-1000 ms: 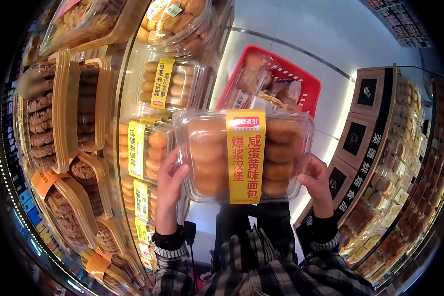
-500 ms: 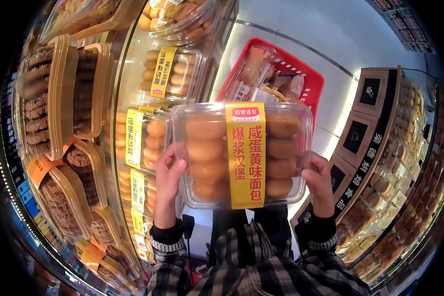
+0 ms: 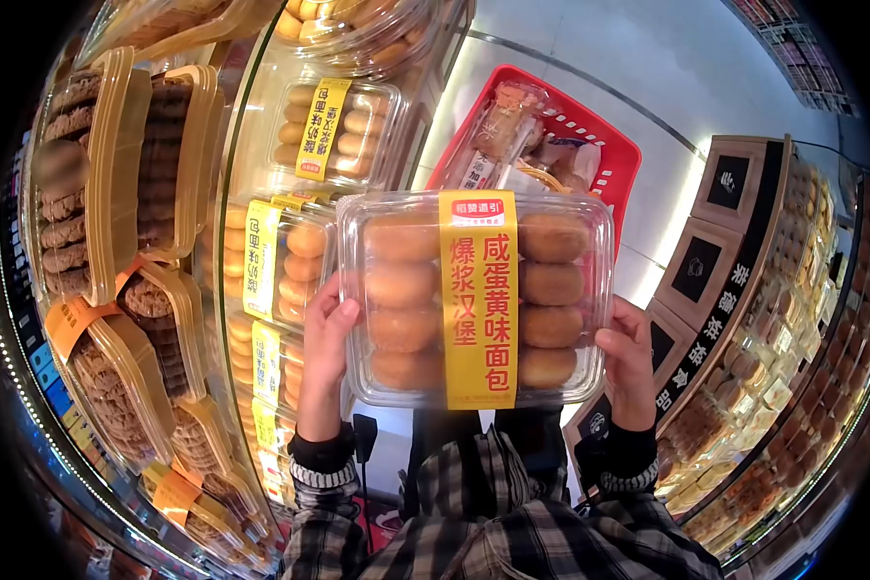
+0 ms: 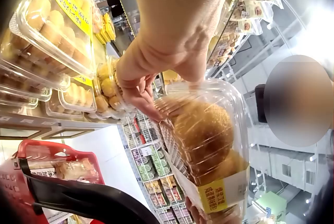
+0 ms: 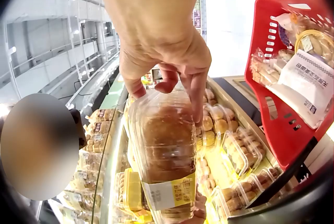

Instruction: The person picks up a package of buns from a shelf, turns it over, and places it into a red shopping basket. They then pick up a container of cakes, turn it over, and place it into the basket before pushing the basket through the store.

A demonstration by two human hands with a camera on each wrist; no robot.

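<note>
A clear plastic box of round brown buns with a yellow paper band is held up in front of the body, its lid facing the head camera. The left hand grips its left edge, thumb on the near side. At the right edge the right hand pinches the box the same way. In the left wrist view the left hand holds one end of the box. The right wrist view has the right hand with fingers and thumb around the other end.
A red basket with packaged bread stands on the floor beyond the box. To the left, a shelf holds boxed buns and tubs of brown cookies. A display of packaged goods runs along the right.
The box has tilted to face the head camera more squarely, with less glare over the buns. Both hands keep their hold. Basket and shelf goods have shifted slightly upward in the head view.
</note>
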